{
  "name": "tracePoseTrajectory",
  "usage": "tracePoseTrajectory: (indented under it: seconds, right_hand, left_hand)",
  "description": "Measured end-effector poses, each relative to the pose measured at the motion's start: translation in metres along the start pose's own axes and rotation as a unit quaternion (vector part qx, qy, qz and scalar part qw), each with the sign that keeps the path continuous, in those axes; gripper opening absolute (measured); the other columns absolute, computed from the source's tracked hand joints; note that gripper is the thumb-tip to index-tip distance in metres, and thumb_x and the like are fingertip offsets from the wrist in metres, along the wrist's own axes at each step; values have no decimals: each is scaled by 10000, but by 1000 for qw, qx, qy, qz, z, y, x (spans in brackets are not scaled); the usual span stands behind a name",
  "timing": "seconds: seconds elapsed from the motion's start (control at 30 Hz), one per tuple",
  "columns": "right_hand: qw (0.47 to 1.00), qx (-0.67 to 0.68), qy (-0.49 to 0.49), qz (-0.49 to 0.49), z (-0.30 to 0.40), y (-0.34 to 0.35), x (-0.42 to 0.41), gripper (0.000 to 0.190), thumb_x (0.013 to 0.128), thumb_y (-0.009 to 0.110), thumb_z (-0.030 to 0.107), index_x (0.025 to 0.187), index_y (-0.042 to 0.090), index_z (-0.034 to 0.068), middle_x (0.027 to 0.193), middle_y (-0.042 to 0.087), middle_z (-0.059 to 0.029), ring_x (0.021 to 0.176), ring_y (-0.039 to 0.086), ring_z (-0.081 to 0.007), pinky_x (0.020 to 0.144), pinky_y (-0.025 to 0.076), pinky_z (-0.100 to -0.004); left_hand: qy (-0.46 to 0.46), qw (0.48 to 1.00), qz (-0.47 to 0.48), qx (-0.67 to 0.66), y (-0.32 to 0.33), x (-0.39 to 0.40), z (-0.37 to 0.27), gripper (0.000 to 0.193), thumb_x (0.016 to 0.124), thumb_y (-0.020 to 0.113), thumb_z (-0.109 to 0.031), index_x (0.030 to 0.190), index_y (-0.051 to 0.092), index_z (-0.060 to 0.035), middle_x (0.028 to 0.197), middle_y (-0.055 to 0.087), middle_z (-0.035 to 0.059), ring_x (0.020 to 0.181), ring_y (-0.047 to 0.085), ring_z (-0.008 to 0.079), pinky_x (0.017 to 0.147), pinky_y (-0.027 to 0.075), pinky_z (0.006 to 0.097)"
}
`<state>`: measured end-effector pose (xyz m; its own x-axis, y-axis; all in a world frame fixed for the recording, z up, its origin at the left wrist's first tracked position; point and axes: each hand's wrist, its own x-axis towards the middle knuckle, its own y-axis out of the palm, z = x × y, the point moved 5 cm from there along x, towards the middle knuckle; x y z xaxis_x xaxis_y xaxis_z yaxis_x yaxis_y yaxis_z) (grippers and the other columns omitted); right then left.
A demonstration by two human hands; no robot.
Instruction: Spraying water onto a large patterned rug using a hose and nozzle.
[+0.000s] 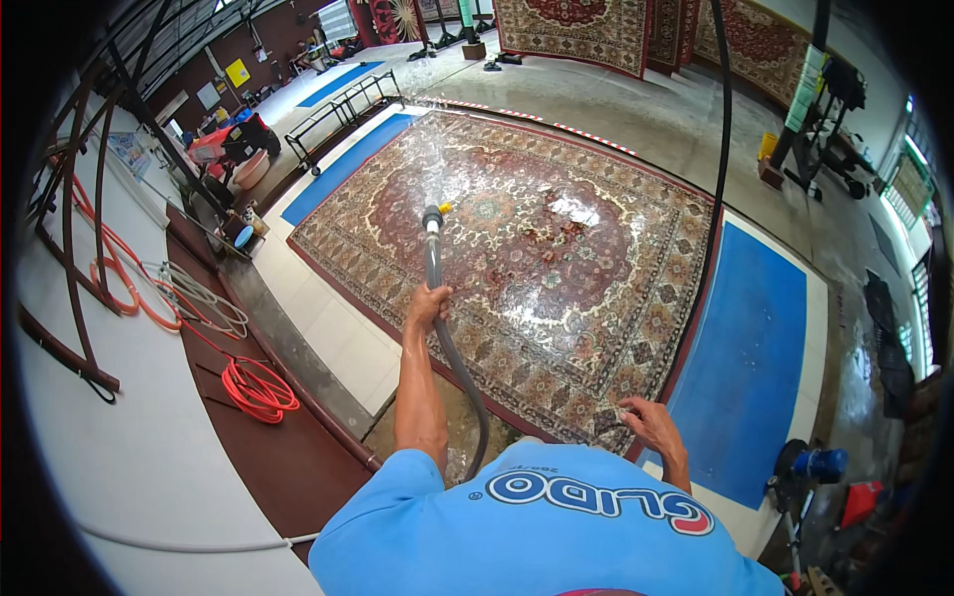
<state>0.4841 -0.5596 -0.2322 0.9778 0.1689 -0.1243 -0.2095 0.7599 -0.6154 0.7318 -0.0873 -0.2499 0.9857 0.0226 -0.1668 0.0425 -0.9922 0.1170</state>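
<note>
My left hand [429,307] grips a dark hose [462,365] below its nozzle [432,217], which has a yellow valve lever [446,208]. Water [428,141] sprays from the nozzle toward the far left. Beneath it a large patterned carpet [507,223] in red, beige and brown lies flat, its middle shiny with wet. The hose runs back toward my body and passes out of sight by my blue shirt [536,529]. Low over the carpet's near right corner, my right hand [650,423] holds nothing, its fingers loosely bent and apart.
Blue floor panels [753,350] and pale tiles [335,343] flank the carpet. Coiled red hose [257,389] hangs on the left wall. A black metal rack [339,112] stands far left, a machine with a blue motor [820,463] near right. A dark line [724,112] hangs at right; carpets [574,30] hang behind.
</note>
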Motion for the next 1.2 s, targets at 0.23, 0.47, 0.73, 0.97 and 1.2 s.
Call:
tracePoseTrajectory:
  seconds: [0.23, 0.47, 0.73, 0.97, 1.2]
  right_hand:
    - [999, -6, -10, 33, 7, 6, -1, 311, 923, 679, 232, 1161, 669, 32, 799, 684, -164, 703, 651, -261, 662, 500, -399]
    - [994, -42, -23, 101, 10, 17, 16, 310, 906, 688, 197, 1137, 680, -10, 932, 717, -210, 852, 705, -348, 767, 539, -431]
    - [969, -93, -136, 182, 29, 33, 47, 399, 921, 694, 226, 1245, 604, 12, 946, 690, -168, 872, 676, -348, 766, 532, -454]
    - [947, -94, -239, 193, 53, 31, 53, 418, 945, 680, 231, 1301, 572, 40, 1022, 658, -144, 936, 647, -327, 813, 516, -452]
    - [930, -55, -249, 263, 37, 23, 19, 404, 979, 631, 297, 1273, 602, 21, 1013, 687, -165, 927, 670, -342, 815, 534, -451]
  left_hand:
    - [-117, 992, 37, -10, 12, -68, 95, 253, 889, 642, -117, 726, 449, -135, 551, 455, -18, 416, 459, 118, 428, 416, 323]
    - [-206, 974, 78, -58, 33, -165, 139, 216, 884, 675, -127, 841, 465, -109, 541, 454, -11, 412, 452, 116, 428, 407, 310]
    - [-177, 979, 63, -84, 78, -280, 144, 222, 845, 713, -99, 791, 499, -76, 537, 480, 7, 396, 437, 112, 400, 370, 285]
    - [-102, 994, 45, -2, 117, -332, 98, 216, 871, 705, -95, 761, 521, -70, 548, 510, 13, 417, 473, 108, 399, 355, 280]
    - [1, 999, 34, 2, 134, -316, 18, 243, 893, 720, -115, 747, 530, -71, 536, 500, -2, 416, 468, 91, 387, 356, 272]
